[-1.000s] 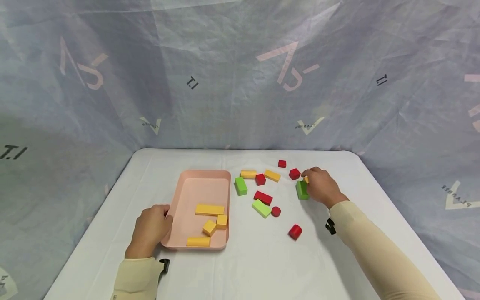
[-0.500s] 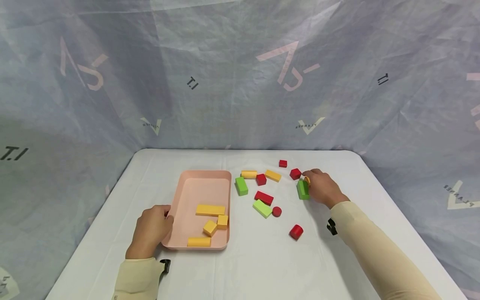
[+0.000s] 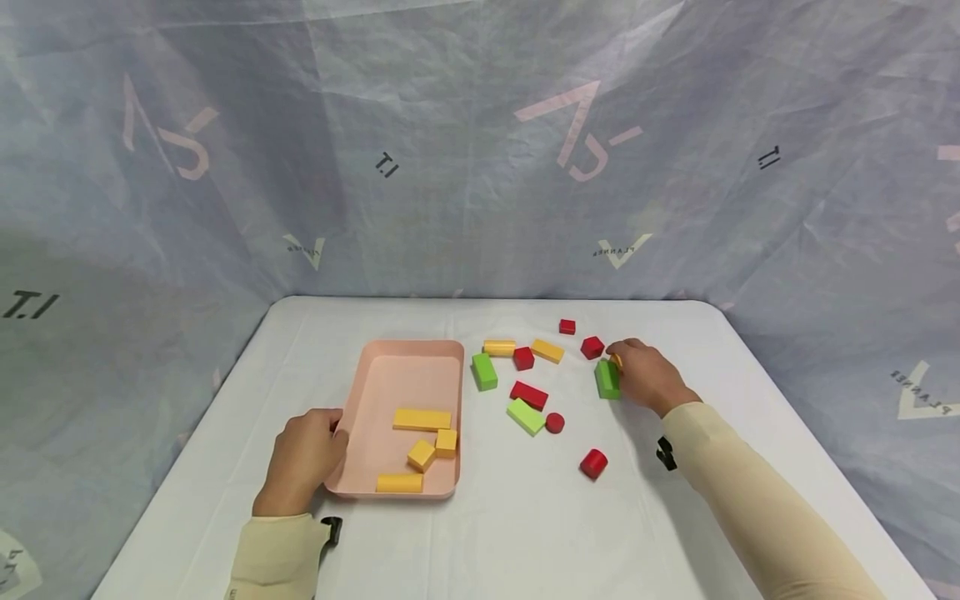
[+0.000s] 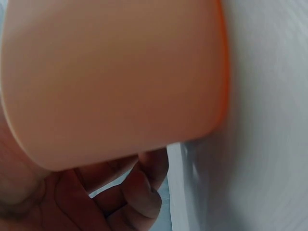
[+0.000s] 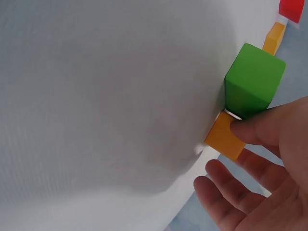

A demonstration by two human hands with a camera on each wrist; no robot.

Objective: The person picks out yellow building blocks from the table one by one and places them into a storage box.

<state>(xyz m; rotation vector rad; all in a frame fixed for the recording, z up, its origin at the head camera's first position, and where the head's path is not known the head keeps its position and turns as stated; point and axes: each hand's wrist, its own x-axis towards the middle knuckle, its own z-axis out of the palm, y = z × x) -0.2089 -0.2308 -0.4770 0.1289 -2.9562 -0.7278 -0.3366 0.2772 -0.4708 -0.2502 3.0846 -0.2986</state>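
Note:
My left hand [image 3: 300,454] grips the left side of a shallow pink tray [image 3: 405,371], which holds several yellow blocks. In the left wrist view the tray's wall [image 4: 115,86] covers part of the hand, and curled fingers show past its edge. On the right side of the table, my right hand [image 3: 645,377] pinches a small yellow block [image 5: 225,137] between thumb and forefinger. A green block [image 3: 608,380] stands right beside that block; the right wrist view shows the two touching or nearly so. The other right fingers are bent and hold nothing.
Between tray and right hand lie red blocks [image 3: 529,395], a bright green block [image 3: 484,372], a lime block [image 3: 527,416], a yellow cylinder [image 3: 498,347] and a flat yellow block [image 3: 547,351]. Nearer me lies a red cylinder [image 3: 594,464]. A grey cloth [image 3: 465,167] hangs behind the white table [image 3: 510,542].
The right fingers have shifted slightly around the yellow block beside the green one. My left hand stays on the tray. The whole head view has drifted very slightly.

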